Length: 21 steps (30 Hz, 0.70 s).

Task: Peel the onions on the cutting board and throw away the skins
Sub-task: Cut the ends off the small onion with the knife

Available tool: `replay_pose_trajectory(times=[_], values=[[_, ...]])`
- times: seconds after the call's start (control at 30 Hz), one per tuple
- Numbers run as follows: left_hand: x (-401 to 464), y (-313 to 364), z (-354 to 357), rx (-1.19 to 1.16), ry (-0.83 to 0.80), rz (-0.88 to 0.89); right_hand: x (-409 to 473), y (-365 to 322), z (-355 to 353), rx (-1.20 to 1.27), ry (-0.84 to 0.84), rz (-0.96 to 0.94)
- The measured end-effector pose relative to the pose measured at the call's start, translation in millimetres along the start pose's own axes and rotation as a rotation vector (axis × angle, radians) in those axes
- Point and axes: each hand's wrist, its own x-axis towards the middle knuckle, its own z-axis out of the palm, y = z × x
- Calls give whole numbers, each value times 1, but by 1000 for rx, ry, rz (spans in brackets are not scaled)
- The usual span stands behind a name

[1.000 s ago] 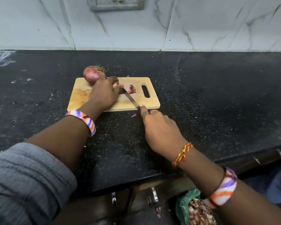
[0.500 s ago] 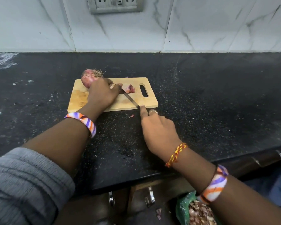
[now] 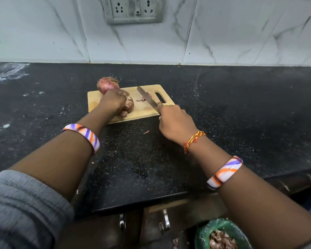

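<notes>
Left grip (image 3: 115, 103) holds one onion (image 3: 129, 104) on the board (image 3: 145, 112); right grip (image 3: 176, 123) holds the knife (image 3: 147, 98) beside it. I should cut shallowly, fingers away.

The knife (image 3: 148, 98) handle is hidden inside the right hand (image 3: 176, 123).
</notes>
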Motion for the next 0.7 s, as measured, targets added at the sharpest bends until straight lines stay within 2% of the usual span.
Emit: replay_pose_trajectory(times=[0.1,0.17,0.33,0.47,0.7], values=[[-1,4,6,-195,-59,-48,5,7,-1,82,27,25],[3,6,9,-206,-104,-42,12,13,0,148,77,47],[9,-3,7,23,-140,99,44,30,6,303,166,120],[13,-12,3,365,-30,361,68,36,16,431,156,125],[21,-24,1,344,20,449,78,32,30,356,164,141]])
